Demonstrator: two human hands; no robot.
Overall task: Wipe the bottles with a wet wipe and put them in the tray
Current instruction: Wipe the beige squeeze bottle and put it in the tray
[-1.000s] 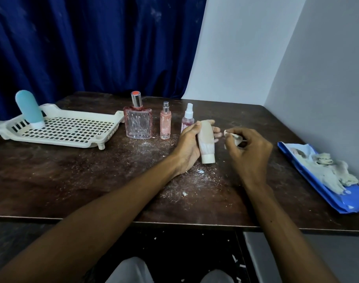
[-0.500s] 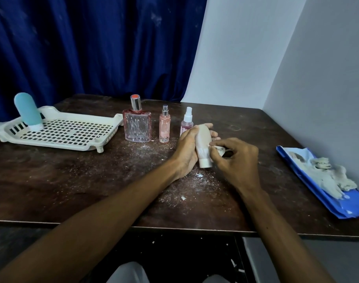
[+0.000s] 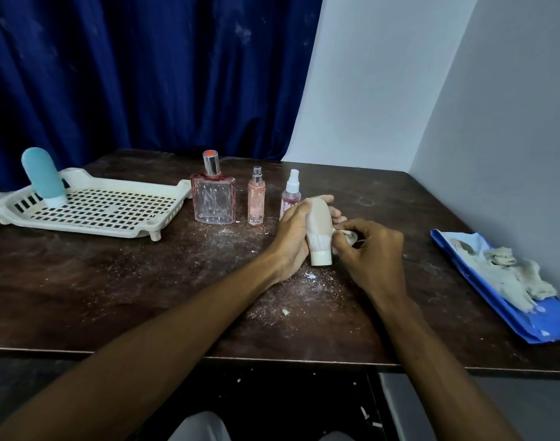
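Observation:
My left hand [image 3: 293,237] grips a beige squeeze bottle [image 3: 319,229] standing cap-down on the dark table [image 3: 144,281]. My right hand [image 3: 372,249] pinches a small white wet wipe [image 3: 347,235] against the bottle's right side. Behind them stand a square pink perfume bottle [image 3: 213,195], a slim pink spray bottle [image 3: 256,198] and a small pink spray bottle with a white nozzle [image 3: 291,192], partly hidden by my left hand. A teal bottle [image 3: 44,176] stands cap-down in the far left corner of the white slotted tray [image 3: 113,218].
A blue wipe packet [image 3: 508,313] with crumpled used wipes [image 3: 511,275] on it lies at the table's right edge by the grey wall. White crumbs are scattered over the table's middle. A blue curtain hangs behind.
My right hand has moved left from beside the bottle and brought the wipe onto the beige bottle's side. My left hand has kept its hold.

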